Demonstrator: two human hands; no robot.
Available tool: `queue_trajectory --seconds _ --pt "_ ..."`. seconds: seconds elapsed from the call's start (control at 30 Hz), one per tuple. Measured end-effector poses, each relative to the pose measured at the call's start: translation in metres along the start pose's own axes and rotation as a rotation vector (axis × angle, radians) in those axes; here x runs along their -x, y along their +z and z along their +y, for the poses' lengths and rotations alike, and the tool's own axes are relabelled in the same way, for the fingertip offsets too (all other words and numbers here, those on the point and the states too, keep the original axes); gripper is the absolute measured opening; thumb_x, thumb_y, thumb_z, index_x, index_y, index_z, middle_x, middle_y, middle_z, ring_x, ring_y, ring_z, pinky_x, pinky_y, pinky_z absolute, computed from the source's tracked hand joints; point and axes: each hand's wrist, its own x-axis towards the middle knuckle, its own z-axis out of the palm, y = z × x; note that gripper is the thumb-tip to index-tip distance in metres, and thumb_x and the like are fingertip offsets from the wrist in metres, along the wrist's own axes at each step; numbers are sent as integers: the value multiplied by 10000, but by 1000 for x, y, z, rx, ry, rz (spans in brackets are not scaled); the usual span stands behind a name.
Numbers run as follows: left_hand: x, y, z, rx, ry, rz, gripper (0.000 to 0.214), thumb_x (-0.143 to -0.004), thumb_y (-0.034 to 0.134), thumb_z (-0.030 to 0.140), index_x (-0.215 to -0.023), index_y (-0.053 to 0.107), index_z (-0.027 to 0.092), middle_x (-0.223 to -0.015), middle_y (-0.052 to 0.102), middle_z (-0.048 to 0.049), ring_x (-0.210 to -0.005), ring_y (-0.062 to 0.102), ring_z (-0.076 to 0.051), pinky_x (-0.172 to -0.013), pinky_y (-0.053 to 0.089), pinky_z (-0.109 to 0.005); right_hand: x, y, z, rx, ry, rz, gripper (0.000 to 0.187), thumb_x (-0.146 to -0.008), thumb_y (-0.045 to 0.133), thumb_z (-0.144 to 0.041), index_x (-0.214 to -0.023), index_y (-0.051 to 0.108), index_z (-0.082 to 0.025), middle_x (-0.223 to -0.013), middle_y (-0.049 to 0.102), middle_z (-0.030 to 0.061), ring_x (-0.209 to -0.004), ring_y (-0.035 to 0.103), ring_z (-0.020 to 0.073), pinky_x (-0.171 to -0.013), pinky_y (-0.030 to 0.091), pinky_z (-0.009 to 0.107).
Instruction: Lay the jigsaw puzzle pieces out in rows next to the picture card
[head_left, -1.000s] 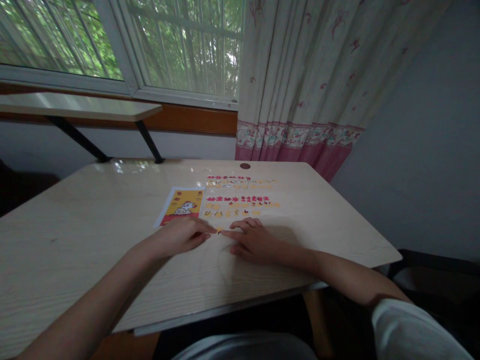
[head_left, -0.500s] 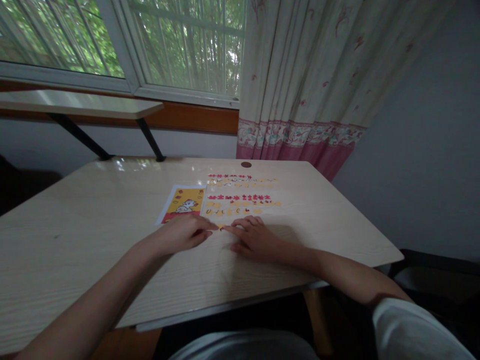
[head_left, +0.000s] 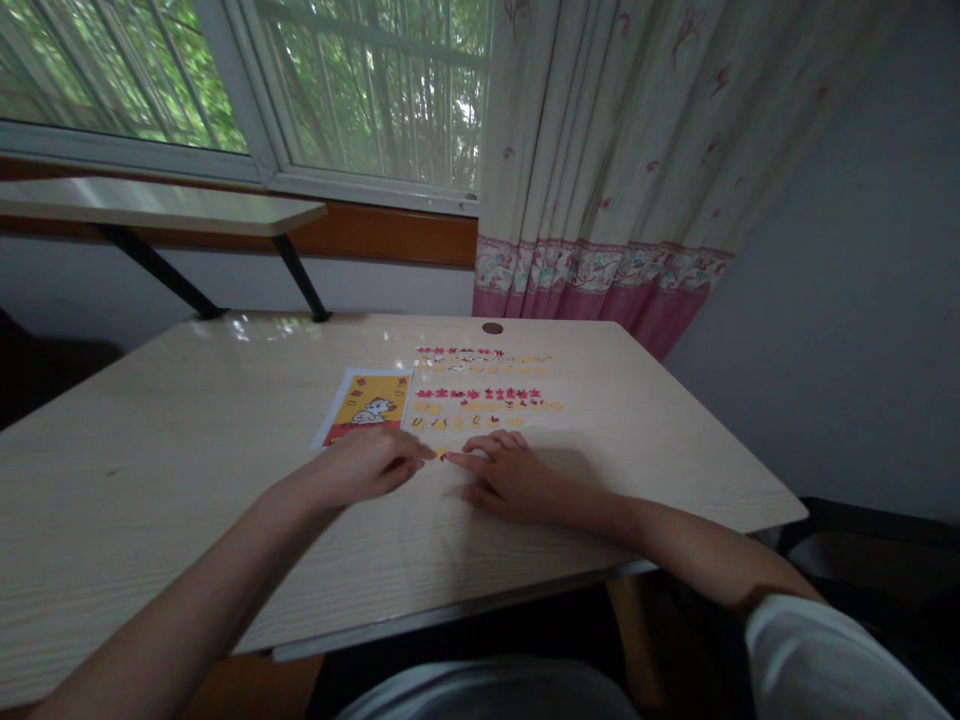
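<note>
A small yellow-and-red jigsaw piece [head_left: 442,456] lies flat on the table between my hands; whether it is one piece or two joined is too small to tell. My left hand [head_left: 367,465] reaches it from the left, its index fingertip at the piece's edge and the thumb apart below. From the other side, the stretched index finger of my right hand [head_left: 514,480] touches the piece, with the other fingers spread. Just beyond are rows of loose yellow pieces [head_left: 480,406] and red pieces [head_left: 510,394]. A picture card [head_left: 375,395] with a white animal on yellow lies behind my left hand.
The pale wooden table [head_left: 675,450] carries more rows of pieces [head_left: 457,351] farther back. A round brown disc [head_left: 493,328] sits near its far edge. At the far left stands a raised shelf [head_left: 187,207] on black legs; a curtain [head_left: 585,200] hangs behind the table.
</note>
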Motion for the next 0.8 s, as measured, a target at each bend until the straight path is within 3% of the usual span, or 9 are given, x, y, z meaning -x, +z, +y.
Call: queue_trajectory --seconds 0.8 --pt "0 4 -4 -28 -14 -16 295 -845 416 258 -1032 644 240 -940 688 -36 -855 621 -176 -770 467 -284 1 2 1 23 -4 0 483 -891 366 -462 -1315 395 -234 -1231 479 83 -1083 389 243 -946 277 418"
